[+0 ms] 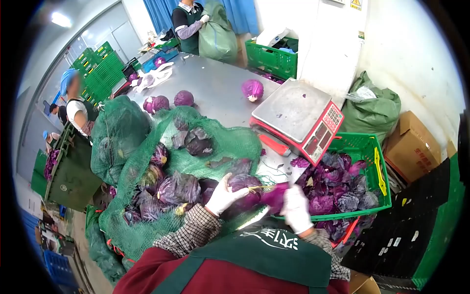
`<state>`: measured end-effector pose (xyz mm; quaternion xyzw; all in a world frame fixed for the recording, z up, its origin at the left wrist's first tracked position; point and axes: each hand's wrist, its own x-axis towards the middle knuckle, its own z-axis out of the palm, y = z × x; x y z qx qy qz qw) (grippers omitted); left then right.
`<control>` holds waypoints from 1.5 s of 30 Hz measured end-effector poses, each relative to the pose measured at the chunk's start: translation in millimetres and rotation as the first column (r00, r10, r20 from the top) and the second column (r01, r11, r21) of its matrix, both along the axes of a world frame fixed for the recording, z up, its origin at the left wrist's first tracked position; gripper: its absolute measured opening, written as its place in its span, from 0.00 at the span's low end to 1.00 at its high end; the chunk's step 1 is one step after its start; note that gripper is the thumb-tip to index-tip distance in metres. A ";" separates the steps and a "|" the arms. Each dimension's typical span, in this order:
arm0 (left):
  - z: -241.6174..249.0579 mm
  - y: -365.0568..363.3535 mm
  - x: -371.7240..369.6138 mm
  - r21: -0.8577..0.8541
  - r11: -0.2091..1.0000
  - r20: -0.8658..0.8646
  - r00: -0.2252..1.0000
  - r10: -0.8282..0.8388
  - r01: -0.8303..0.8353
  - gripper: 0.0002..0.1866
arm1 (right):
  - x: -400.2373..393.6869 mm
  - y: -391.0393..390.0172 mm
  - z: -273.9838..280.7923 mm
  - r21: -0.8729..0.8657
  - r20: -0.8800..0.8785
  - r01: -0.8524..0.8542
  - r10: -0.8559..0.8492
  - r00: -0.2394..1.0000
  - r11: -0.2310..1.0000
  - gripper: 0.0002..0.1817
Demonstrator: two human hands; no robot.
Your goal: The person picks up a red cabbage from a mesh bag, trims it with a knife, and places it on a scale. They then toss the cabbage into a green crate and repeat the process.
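My left hand [225, 197], in a white glove, is closed around the side of a red cabbage [244, 184]. Blurred by motion, my right hand [296, 209] is also gloved in white and grips a bright purple cabbage leaf [274, 197] beside that cabbage. A thin yellowish strip [262, 187] shows between the cabbage and the leaf; I cannot make out what it is. Under and around the left hand, several red cabbages [180, 189] lie on an open green mesh bag [230, 139]. Loose leaves fill a green crate [384, 206] right of my right hand.
A red scale [293, 110] stands on the metal table [215, 83], near a single cabbage [252, 90]. A full mesh bag [120, 142] rests at left. Across the table a person holds a green sack [218, 36]. A cardboard box [412, 147] stands at right.
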<state>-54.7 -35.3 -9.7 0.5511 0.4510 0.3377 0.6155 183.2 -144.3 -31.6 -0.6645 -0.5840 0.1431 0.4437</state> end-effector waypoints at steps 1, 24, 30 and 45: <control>14.0 -0.4 4.7 -0.088 0.996 0.055 0.998 0.037 -0.032 0.51 | 46.2 -12.2 -35.7 -0.017 -0.142 0.170 -0.171 0.975 0.985 0.11; 19.7 2.3 44.6 0.401 0.824 -0.580 0.807 -0.110 0.400 0.61 | -3.3 13.5 16.9 -0.267 0.192 -0.007 0.061 0.979 0.964 0.13; -11.5 39.3 -12.9 -0.191 0.981 0.074 0.996 0.047 -0.032 0.35 | 104.1 -55.4 -47.9 -0.285 0.123 0.460 -0.444 0.888 0.841 0.11; 31.4 1.4 48.0 0.408 0.662 -0.656 0.706 -0.267 0.629 0.54 | 5.9 -7.9 1.5 0.131 0.252 -0.265 0.226 0.941 0.955 0.22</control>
